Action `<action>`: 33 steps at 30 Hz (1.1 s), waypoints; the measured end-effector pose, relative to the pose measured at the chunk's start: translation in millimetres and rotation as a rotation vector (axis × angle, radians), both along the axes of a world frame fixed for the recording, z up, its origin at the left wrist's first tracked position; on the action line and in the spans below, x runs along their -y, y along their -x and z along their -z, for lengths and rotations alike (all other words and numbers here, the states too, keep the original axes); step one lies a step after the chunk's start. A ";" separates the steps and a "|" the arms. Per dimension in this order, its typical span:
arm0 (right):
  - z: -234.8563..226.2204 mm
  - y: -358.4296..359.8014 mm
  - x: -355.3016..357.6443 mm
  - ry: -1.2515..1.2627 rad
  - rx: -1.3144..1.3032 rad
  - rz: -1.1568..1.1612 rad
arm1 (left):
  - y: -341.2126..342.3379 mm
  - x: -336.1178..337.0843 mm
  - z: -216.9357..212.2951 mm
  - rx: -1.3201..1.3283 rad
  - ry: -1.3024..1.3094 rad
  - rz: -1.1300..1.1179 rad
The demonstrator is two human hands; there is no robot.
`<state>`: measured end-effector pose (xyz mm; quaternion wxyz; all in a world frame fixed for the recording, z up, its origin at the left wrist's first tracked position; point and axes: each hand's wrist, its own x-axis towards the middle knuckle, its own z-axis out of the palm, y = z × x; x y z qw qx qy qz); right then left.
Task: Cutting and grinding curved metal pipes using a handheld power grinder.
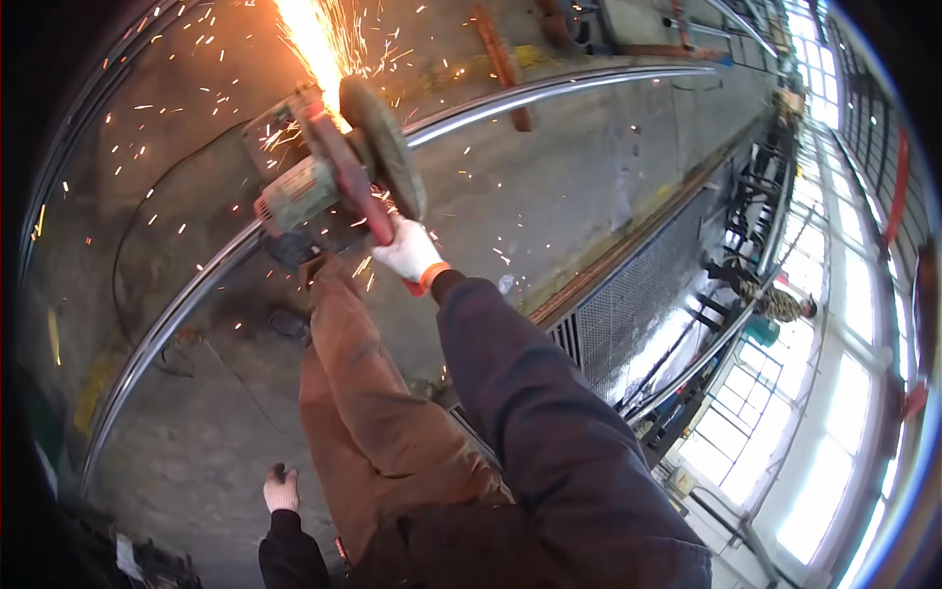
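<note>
So I'm mid-cut here, running the angle grinder (329,182) into the long curved steel rail (549,90) that's lying across the concrete floor (549,196), and the disc (385,147) is throwing a fat orange sheet of sparks (314,39) up and away from me. My right hand (410,252), in a white glove with an orange cuff, is wrapping fully around the red side handle (348,182), fingers clenched tight all the way round, no slack. My left hand (282,490) is hanging down low by my leg, gloved too, touching nothing as far as I can see, and it's too small and dim to say whether it's curled or loose. My brown trouser leg (373,412) is planted right next to the rail, just below the grinder. I'd say the cut is still going, so what's needed next is steady pressure and keeping the disc square in the groove so it doesn't bind or kick.
</note>
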<state>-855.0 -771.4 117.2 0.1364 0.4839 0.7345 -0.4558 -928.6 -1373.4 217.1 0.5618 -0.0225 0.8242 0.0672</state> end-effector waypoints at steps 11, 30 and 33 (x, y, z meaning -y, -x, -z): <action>-14.5 3.2 -3.1 0.046 0.002 0.032 | 6.9 8.0 6.4 0.053 -0.011 -0.132; -13.0 9.9 3.8 0.022 0.096 0.013 | 18.9 -1.7 -3.4 -0.018 -0.015 -0.012; -11.8 6.6 3.6 -0.003 0.073 0.018 | 20.3 -3.2 -4.7 -0.018 -0.005 0.015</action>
